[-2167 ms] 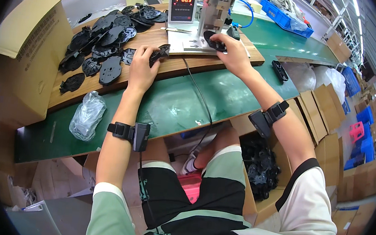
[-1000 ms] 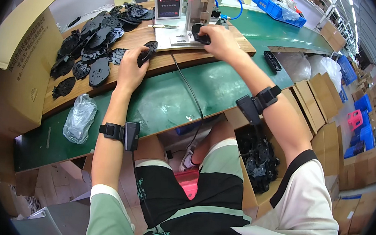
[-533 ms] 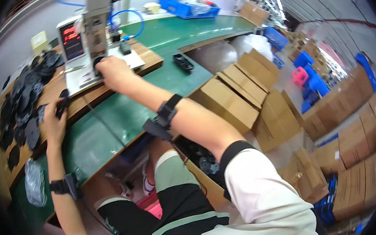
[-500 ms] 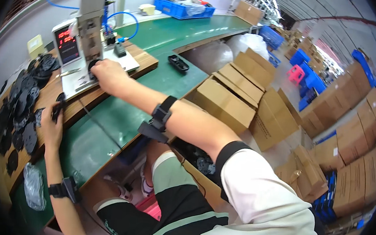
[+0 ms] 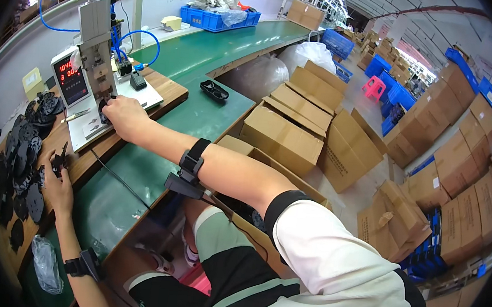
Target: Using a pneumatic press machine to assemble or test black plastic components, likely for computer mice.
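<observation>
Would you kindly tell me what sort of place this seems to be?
Probably a factory assembly workshop: an upright grey metal press-like machine stands near a pile of flat black plastic-looking parts, and brown cardboard cartons are stacked at the right.

Metal, plastic and wood
Metallic sheen is shown by the press (image 5: 97, 73), dark plastic by the piled parts (image 5: 22, 148), brown wood grain by the board (image 5: 172, 92); gloss is seen on the green bench (image 5: 229, 42).

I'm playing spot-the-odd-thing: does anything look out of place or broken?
One black oblong piece lies alone on the green bench, across the machine from the heap of black parts, so it looks a bit stray. I see no clear spill or damage.
</observation>
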A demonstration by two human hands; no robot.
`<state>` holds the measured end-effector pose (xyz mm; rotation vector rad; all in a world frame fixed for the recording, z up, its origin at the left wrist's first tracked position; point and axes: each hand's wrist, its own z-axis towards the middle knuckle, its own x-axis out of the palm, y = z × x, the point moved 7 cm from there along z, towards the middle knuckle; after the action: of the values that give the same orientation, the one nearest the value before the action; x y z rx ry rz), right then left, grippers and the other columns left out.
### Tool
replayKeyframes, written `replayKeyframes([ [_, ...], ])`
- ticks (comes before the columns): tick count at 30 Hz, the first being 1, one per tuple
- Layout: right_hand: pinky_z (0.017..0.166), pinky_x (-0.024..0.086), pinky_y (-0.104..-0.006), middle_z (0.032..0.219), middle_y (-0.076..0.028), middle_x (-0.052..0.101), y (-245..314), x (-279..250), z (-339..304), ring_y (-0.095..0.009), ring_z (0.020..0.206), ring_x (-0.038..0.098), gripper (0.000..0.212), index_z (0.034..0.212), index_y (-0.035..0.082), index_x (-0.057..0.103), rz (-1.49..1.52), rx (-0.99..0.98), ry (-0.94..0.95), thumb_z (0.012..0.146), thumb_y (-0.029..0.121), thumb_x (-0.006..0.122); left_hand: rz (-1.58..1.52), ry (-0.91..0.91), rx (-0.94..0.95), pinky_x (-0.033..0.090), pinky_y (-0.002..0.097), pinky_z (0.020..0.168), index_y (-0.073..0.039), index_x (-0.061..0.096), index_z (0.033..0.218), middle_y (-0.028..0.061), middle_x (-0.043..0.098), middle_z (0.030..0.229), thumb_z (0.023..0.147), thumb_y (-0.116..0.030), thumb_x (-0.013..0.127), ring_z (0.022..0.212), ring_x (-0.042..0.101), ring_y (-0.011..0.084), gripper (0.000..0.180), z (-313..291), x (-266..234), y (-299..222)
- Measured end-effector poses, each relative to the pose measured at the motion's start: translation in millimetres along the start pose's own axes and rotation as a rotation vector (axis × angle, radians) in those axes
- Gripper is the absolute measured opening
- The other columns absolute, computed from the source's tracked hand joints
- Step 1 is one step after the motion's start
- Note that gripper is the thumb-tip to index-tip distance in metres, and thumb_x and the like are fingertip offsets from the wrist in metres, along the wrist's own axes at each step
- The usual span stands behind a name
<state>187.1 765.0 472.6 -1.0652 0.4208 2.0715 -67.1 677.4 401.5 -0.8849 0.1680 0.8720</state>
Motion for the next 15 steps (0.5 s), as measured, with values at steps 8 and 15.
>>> replayKeyframes([
  [8,0.084,0.061,-0.0411,0.098,-0.014,0.075,4.1,4.0,-1.8,-0.031,0.101,0.073,0.012,0.087,0.005,0.078,-0.002,-0.008,0.019,0.075,0.003,0.075,-0.092,0.035,-0.037,0.046,0.0381,0.103,-0.004,0.046,0.146,0.0225,0.064,0.120,0.092,0.009,0.048,0.111,0.065,0.0322,0.056,-3.8,0.6,8.0],
  [15,0.085,0.061,-0.0426,0.096,-0.015,0.074,-19.0,22.6,10.0,-0.033,0.099,0.072,0.016,0.079,0.007,0.077,0.053,0.036,-0.007,0.064,0.008,0.080,0.025,0.048,0.119,0.037,0.0390,0.117,0.000,0.046,0.151,0.0210,0.055,0.150,0.106,-0.005,0.048,0.141,0.052,0.0325,0.045,16.7,11.4,23.6],
])
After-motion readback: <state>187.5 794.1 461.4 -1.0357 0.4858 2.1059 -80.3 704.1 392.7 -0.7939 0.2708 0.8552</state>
